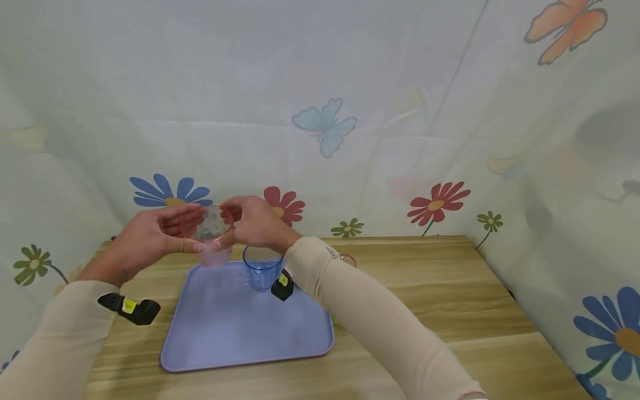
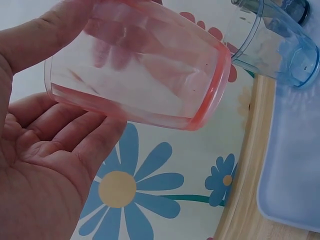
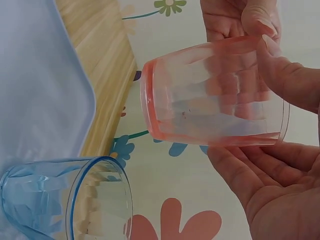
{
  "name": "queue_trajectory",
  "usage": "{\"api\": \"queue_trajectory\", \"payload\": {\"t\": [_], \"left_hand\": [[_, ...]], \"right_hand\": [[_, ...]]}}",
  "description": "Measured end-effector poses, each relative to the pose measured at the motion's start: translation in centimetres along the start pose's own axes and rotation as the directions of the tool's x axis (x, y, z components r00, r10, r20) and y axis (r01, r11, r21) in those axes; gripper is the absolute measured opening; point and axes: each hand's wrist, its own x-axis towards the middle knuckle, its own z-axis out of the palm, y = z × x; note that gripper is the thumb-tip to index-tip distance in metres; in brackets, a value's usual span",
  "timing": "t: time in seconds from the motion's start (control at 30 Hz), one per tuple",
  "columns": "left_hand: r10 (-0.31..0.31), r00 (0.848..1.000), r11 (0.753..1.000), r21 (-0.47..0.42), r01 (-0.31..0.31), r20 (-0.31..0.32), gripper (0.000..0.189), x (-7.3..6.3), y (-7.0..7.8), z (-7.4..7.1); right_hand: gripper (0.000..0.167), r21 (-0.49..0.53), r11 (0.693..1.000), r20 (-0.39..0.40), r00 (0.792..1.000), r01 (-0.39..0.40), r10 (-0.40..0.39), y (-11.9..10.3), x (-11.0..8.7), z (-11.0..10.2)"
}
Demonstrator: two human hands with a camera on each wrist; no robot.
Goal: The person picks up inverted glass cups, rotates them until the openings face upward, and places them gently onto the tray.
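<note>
A clear pink plastic cup (image 1: 215,256) is held up over the far left part of the tray, between both hands. My left hand (image 1: 152,236) holds it from the left, its thumb on the near side and its fingers toward the far side. From the right, my right hand (image 1: 257,222) grips it near the rim, thumb in front. The left wrist view shows the pink cup (image 2: 145,75) with faceted walls and a thicker pink base. A clear blue cup (image 1: 262,275) stands upright on the lilac tray (image 1: 240,333), just right of and below the pink cup.
The tray lies on a wood-grain table (image 1: 425,294). Behind my right forearm (image 1: 370,311), an orange-brown rim (image 1: 348,259) shows, the rest hidden. A green bit (image 1: 336,320) peeks out by the tray's right edge. A flower-printed cloth (image 1: 380,178) hangs behind the table.
</note>
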Motion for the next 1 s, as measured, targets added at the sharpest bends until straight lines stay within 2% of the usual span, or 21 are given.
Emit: {"api": "queue_trajectory", "payload": {"t": [0.23, 0.43, 0.63, 0.8, 1.0], "left_hand": [[-0.009, 1.000, 1.000, 0.002, 0.009, 0.004, 0.098, 0.3, -0.3, -0.5], [-0.023, 1.000, 1.000, -0.005, 0.023, 0.009, 0.099, 0.3, -0.6, -0.4], [-0.021, 1.000, 1.000, -0.012, 0.021, 0.007, 0.100, 0.4, -0.8, -0.4], [-0.023, 1.000, 1.000, -0.006, 0.023, 0.001, 0.101, 0.4, -0.9, -0.3], [-0.015, 1.000, 0.999, -0.040, 0.015, 0.006, 0.095, 0.5, -1.5, -0.1]], "right_hand": [[0.078, -0.036, 0.999, 0.003, 1.000, 0.011, -0.011, -0.3, 0.4, 0.1], [0.074, -0.063, 0.998, 0.008, 1.000, 0.013, -0.013, -0.1, 0.6, 0.4], [0.077, -0.100, 0.995, -0.003, 1.000, -0.001, 0.001, 0.0, 0.8, 0.6], [0.071, -0.099, 0.995, -0.004, 1.000, 0.007, -0.007, 0.1, 1.0, 0.7], [0.061, -0.090, 0.996, 0.019, 1.000, 0.014, -0.012, 0.3, 1.1, 1.1]]}}
